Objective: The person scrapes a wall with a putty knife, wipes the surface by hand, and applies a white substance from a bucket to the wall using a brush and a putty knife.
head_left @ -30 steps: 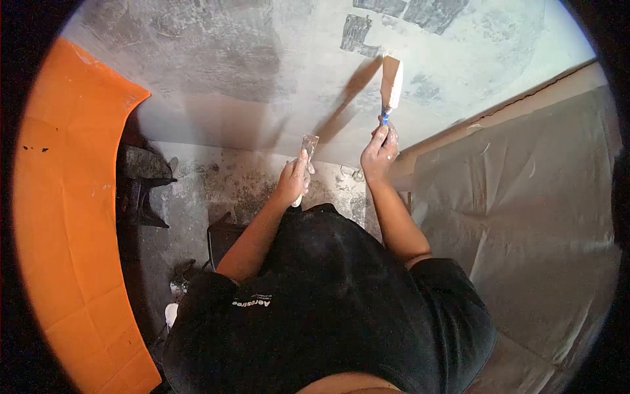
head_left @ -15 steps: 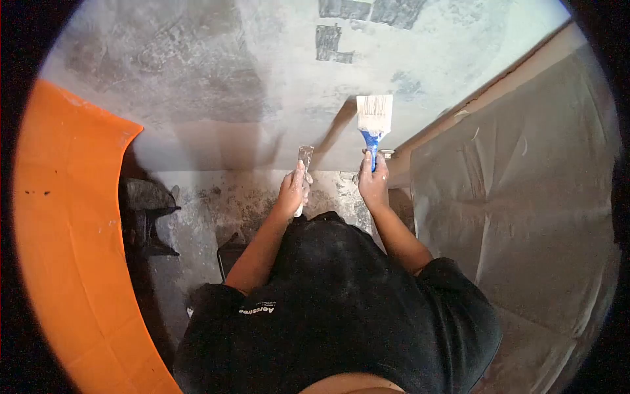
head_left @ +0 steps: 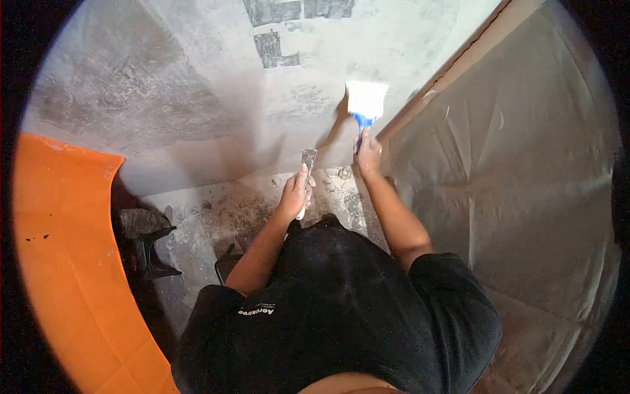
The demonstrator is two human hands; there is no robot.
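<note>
My right hand (head_left: 369, 155) is closed round the blue handle of a wide putty knife (head_left: 366, 100), its pale blade pointing up in front of the grey-white plastered wall (head_left: 216, 85). The blade looks bright white and casts a shadow on the wall to its left. Lower and to the left, my left hand (head_left: 296, 194) grips a narrow putty knife (head_left: 309, 156) with a pale handle. Its short blade is smeared and sticks up past my thumb. Whitish smears show on the fingers of both hands.
An orange sheet (head_left: 72, 243) stands along the left side. Brownish-grey sheeting (head_left: 505, 171) covers the right side. Dark grey patches (head_left: 268, 49) mark the wall higher up. On the stained floor (head_left: 190, 230) a black metal-like object (head_left: 154, 253) stands beside the orange sheet.
My right hand has lifted the wide putty knife up and forward, away from my body. The left hand has hardly moved. The view has turned, shifting the wall patches left.
</note>
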